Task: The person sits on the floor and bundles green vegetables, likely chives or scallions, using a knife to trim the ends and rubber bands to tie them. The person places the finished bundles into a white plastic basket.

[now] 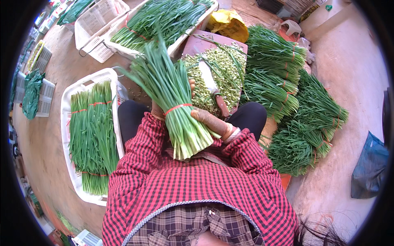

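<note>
A bundle of green garlic chives (pixel 180 101), bound by a red band, is held above my lap, its pale cut ends towards me. My right hand (pixel 211 120) grips its lower right side below the band. My left hand (pixel 157 110) supports it from the left and beneath, mostly hidden by the leaves; some fingertips show at the bundle's right edge. Just beyond, a knife with a wooden handle (pixel 221 104) lies on a pinkish board (pixel 201 38) covered with chopped stem ends (pixel 231 70).
Banded chive bundles lie stacked at the right (pixel 274 58). A white plastic crate (pixel 65 123) of bundles stands at the left, another (pixel 177 46) beyond the held bundle. A yellow bag (pixel 229 23) lies past the board, a blue plastic bag (pixel 367 172) at far right.
</note>
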{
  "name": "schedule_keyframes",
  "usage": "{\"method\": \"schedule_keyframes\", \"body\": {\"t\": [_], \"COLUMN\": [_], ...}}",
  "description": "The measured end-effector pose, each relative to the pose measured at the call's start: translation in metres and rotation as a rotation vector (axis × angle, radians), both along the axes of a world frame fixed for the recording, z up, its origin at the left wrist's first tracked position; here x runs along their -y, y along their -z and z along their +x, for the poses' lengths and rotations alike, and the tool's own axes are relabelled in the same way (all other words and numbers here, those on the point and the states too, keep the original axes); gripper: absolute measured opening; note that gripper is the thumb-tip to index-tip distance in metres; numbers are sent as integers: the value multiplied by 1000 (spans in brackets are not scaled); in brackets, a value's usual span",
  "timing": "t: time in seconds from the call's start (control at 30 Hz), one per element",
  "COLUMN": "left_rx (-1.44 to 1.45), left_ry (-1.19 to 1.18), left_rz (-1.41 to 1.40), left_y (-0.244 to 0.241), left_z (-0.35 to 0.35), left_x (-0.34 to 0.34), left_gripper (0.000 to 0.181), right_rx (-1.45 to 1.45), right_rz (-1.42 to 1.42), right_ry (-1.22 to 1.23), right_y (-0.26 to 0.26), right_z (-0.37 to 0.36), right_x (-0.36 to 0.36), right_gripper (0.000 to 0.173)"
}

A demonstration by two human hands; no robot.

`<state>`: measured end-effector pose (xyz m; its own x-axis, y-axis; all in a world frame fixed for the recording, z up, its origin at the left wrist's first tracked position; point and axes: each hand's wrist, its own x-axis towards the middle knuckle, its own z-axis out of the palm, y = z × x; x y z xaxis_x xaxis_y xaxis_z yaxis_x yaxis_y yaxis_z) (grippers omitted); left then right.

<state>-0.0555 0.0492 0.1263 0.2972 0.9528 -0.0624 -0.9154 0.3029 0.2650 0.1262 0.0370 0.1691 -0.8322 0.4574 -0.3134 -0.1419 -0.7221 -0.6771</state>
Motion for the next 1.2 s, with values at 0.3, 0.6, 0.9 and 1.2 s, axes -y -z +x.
{"method": "schedule_keyframes", "body": {"t": [0.3,0.6,0.9,1.2], "left_rx": [-755,-258,-233,-321], "left_ry": [-562,-327,-329,-229], "left_rz": [-116,-449,-390,-264], "left_y": [-35,-49,-47,-44], "left_z": [22,13,3,-13], "left_x": [-12,0,-13,-22], "left_gripper": [48,46,47,60], "right_rx": [416,170,118,105], "right_rz": [792,318,321,164], "right_ry": [642,890,709,249], "right_y": [-25,-2,1,15], "right_z": [-59,5,12,-13], "right_x": [-63,-72,-68,-12], "right_gripper": [62,37,90,64]}}
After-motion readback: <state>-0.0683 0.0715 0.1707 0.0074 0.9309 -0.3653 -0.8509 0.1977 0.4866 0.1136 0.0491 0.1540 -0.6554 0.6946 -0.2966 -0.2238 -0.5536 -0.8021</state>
